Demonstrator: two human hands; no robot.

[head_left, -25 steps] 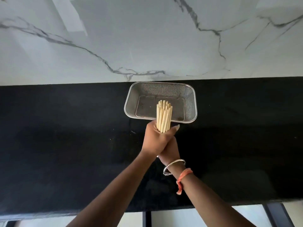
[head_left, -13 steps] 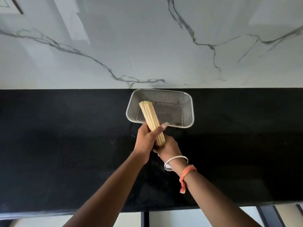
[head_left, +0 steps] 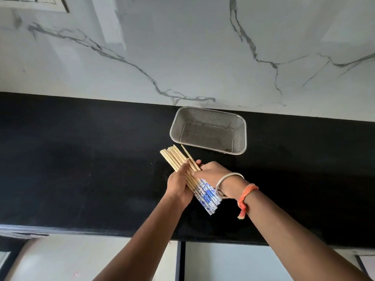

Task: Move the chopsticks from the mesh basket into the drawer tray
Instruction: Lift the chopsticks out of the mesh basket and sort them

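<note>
A bundle of several pale wooden chopsticks (head_left: 176, 159) with blue-and-white patterned ends is held over the black counter, tips pointing up and to the left. My left hand (head_left: 178, 188) cups the bundle from the left and below. My right hand (head_left: 215, 175), with a silver bangle and an orange thread at the wrist, grips it from the right. The metal mesh basket (head_left: 239, 136) stands by the wall, beyond and right of my hands, with nothing inside. No drawer tray is in view.
The black counter (head_left: 81, 169) runs across the view below a white marble wall (head_left: 182, 47). White cabinet fronts (head_left: 233, 264) show under the counter's front edge. A rounded white object (head_left: 50, 258) sits at the lower left.
The bundle has come out of the basket toward me and tilted from upright to lying slantwise, so the patterned ends now show. Both hands have stayed on it.
</note>
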